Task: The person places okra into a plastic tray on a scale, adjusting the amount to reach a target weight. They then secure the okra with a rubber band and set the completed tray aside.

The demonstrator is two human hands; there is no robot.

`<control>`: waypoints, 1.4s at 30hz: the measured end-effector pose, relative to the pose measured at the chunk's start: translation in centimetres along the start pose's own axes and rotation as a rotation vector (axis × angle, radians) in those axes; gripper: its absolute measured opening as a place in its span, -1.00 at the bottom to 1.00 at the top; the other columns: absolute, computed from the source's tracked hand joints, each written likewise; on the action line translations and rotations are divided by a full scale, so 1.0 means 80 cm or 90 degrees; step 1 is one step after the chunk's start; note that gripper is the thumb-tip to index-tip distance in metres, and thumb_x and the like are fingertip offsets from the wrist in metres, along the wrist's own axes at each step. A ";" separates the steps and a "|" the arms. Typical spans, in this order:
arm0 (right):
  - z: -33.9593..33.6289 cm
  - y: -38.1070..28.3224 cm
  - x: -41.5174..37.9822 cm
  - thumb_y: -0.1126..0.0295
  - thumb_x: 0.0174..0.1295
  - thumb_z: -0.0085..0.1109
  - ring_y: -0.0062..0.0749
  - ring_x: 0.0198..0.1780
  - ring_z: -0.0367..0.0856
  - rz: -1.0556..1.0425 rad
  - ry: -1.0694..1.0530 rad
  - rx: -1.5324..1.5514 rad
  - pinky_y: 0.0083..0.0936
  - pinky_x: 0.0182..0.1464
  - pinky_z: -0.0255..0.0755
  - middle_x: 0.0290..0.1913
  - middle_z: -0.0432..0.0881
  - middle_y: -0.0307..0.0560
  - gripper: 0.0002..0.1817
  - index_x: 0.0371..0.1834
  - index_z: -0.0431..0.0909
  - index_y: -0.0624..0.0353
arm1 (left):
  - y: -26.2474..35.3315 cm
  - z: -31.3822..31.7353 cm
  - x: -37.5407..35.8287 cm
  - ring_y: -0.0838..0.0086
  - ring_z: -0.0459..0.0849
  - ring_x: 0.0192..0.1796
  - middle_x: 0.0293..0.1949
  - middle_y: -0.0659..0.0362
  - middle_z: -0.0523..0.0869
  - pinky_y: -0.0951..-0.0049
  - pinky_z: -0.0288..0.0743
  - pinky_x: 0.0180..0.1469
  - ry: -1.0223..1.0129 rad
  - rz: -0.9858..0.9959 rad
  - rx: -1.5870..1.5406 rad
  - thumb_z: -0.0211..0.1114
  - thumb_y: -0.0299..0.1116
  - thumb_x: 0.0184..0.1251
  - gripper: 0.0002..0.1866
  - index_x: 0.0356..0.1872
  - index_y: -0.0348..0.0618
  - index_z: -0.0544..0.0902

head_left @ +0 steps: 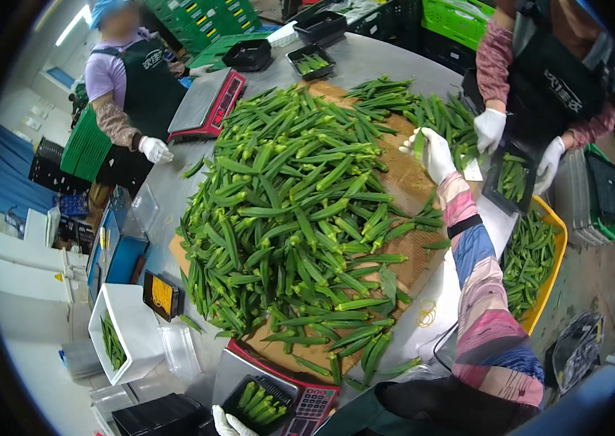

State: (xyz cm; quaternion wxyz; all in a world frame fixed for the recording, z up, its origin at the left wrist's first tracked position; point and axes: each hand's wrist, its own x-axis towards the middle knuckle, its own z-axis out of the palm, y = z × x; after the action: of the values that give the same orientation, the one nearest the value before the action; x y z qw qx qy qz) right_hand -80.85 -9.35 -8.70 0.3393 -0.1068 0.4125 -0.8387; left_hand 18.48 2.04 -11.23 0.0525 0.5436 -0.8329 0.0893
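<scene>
My right hand [435,156], in a white glove, stretches out past the far right side of a big okra heap [286,211]. Its fingers are closed around a green okra pod [419,144]. Low in the view, my left hand [231,423], also gloved, is at the near corner of a black plastic tray [231,402], with the corner between its fingers; part of this hand is cut off by the frame edge. Several okra pods [258,404] lie side by side in the tray, which rests on a red scale [315,400].
Across the table, a co-worker's gloved hands [491,129] are by a black tray of okra [512,178]. Another person stands by a second red scale [209,105]. A yellow crate of okra [551,261] is at right; a white bin [122,334] and rubber-band tray [162,296] are at left.
</scene>
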 end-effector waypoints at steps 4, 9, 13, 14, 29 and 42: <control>-0.021 -0.043 -0.053 0.40 0.53 -0.09 -0.46 -0.31 0.64 -0.060 0.055 -0.125 -0.50 -0.29 0.56 -0.20 0.67 -0.05 -0.57 0.42 0.43 0.19 | -0.013 0.011 0.021 0.05 0.64 0.23 0.17 -0.19 0.68 0.25 0.46 0.36 -0.009 0.045 -0.012 0.17 -0.43 0.56 -0.66 0.17 -0.49 0.61; -0.048 -0.094 -0.106 0.43 0.53 -0.11 -0.60 -0.42 0.49 -0.098 0.089 -0.177 -0.67 -0.44 0.36 -0.18 0.63 -0.14 -0.47 0.57 0.28 0.08 | -0.023 0.026 0.028 0.05 0.63 0.25 0.18 -0.21 0.67 0.26 0.45 0.36 -0.029 0.070 -0.027 0.14 -0.42 0.57 -0.65 0.19 -0.51 0.59; -0.074 -0.112 -0.127 0.45 0.53 -0.12 -0.60 -0.43 0.49 -0.115 0.096 -0.155 -0.65 -0.49 0.33 -0.14 0.66 -0.07 -0.49 0.54 0.32 0.09 | -0.035 0.028 0.038 0.03 0.62 0.26 0.19 -0.23 0.65 0.26 0.44 0.37 -0.075 0.106 -0.015 0.10 -0.42 0.59 -0.64 0.21 -0.52 0.57; -0.077 -0.115 -0.130 0.45 0.53 -0.13 -0.60 -0.43 0.49 -0.119 0.103 -0.157 -0.65 -0.50 0.32 -0.13 0.66 -0.06 -0.49 0.54 0.31 0.09 | -0.037 0.027 0.041 0.02 0.61 0.26 0.19 -0.24 0.65 0.25 0.44 0.37 -0.082 0.118 -0.006 0.09 -0.41 0.60 -0.63 0.21 -0.53 0.56; -0.191 -0.133 -0.105 0.49 0.44 0.10 -0.41 -0.15 0.70 -0.391 0.262 -0.622 -0.49 -0.10 0.57 -0.05 0.73 -0.06 -0.56 0.38 0.49 0.12 | 0.094 -0.084 0.169 0.03 0.63 0.24 0.18 -0.23 0.67 0.26 0.46 0.36 0.171 0.350 0.010 0.11 -0.40 0.60 -0.64 0.20 -0.51 0.59; -0.100 -0.063 -0.106 0.40 0.27 0.12 0.01 0.07 0.71 -0.301 0.088 -0.965 -0.26 0.18 0.54 -0.03 0.77 0.10 -0.71 -0.02 0.74 0.17 | 0.182 -0.184 0.255 0.06 0.66 0.22 0.16 -0.18 0.70 0.26 0.47 0.34 0.361 0.599 0.134 0.13 -0.40 0.59 -0.66 0.18 -0.47 0.63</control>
State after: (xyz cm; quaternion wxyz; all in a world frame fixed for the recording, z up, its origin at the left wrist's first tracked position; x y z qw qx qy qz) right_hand -80.62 3.39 -9.10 -0.0391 -0.3405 0.8571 -0.3845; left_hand -3.22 -7.53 5.59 0.1746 0.0704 -0.9254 0.3289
